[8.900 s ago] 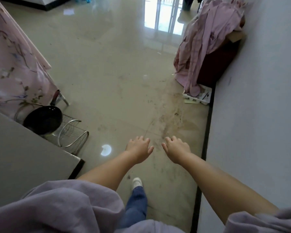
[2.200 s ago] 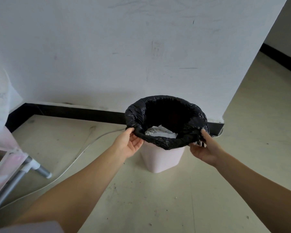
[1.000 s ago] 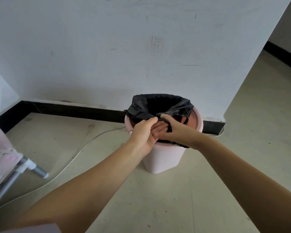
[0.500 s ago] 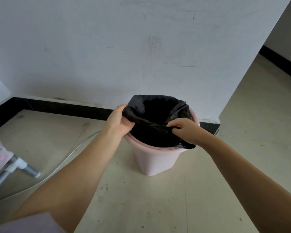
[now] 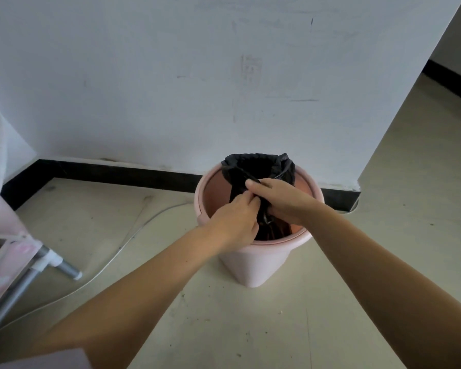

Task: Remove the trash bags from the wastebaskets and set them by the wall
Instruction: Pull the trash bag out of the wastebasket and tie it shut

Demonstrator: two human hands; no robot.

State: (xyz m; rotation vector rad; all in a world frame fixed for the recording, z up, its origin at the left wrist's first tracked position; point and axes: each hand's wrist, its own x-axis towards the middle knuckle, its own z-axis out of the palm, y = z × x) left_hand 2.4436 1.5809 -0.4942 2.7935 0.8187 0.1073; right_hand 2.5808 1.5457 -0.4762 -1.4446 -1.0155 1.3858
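Currently one wastebasket [image 5: 253,265] in view: pink plastic, round, upright on the floor [image 5: 304,328], standing just in front of the white wall [image 5: 171,75] and its black baseboard [image 5: 117,171]. One trash bag [image 5: 258,166], black, sits inside it. Bag mouth is pulled off the rim and gathered toward the middle, so the bare pink inner wall shows on the left and on the right. Far part of the bag mouth stands above the rim, nearest the wall; the rest hangs down inside the basket. Bag contents can't be seen.

Two hands, both bare, both over the basket opening, touching each other. Left hand [image 5: 234,222] comes in from lower left, fingers curled closed around bunched black plastic at the near side of the bag. Right hand [image 5: 282,201] comes in from the right, fingers also closed on the gathered plastic, thumb lying on top of the fold. Both grips sit on the same bunch, side by side, roughly at rim height.

Other items: one thin white cable [image 5: 123,243] running across the floor left of the basket, one grey metal leg [image 5: 61,267] with a white joint at lower left under pink fabric [image 5: 0,235]. Floor is pale with scattered dirt specks. Wall corner sits right of the basket.
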